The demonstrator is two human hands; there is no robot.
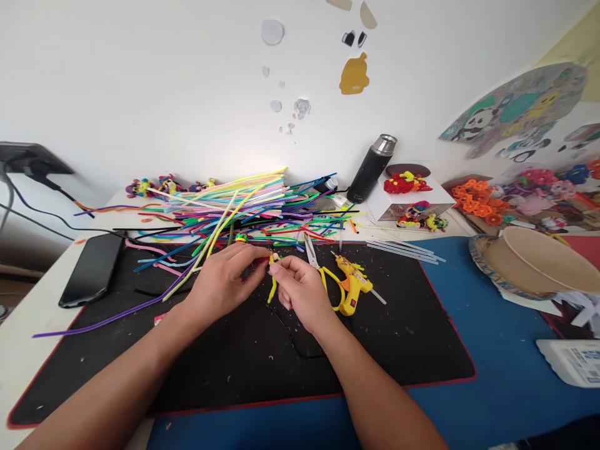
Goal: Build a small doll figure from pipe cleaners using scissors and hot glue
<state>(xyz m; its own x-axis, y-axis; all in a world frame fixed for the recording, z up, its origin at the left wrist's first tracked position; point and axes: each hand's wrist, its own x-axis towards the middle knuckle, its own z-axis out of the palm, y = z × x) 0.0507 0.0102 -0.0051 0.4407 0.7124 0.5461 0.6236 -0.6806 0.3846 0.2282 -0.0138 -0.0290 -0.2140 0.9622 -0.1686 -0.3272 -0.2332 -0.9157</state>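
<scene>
Over the black mat, my right hand point(300, 284) pinches a short bent yellow pipe cleaner piece point(272, 291) between thumb and fingers. One end of it hangs down below the fingertips. My left hand point(232, 272) is closed at the upper end of the same piece, its thumb and forefinger pinched where a small red bit shows. The fingers hide part of the join. Right of my right hand lie scissors point(311, 251) with yellow handles and a yellow glue gun point(355, 284) with a glue stick in its back.
Behind my hands spreads a heap of coloured pipe cleaners point(244, 203). A black phone point(91, 270) lies left. A black flask point(372, 169) leans by the wall near a white box point(410, 197). Clear glue sticks point(405, 251) cross the mat's back edge; a round basket point(492, 265) stands right.
</scene>
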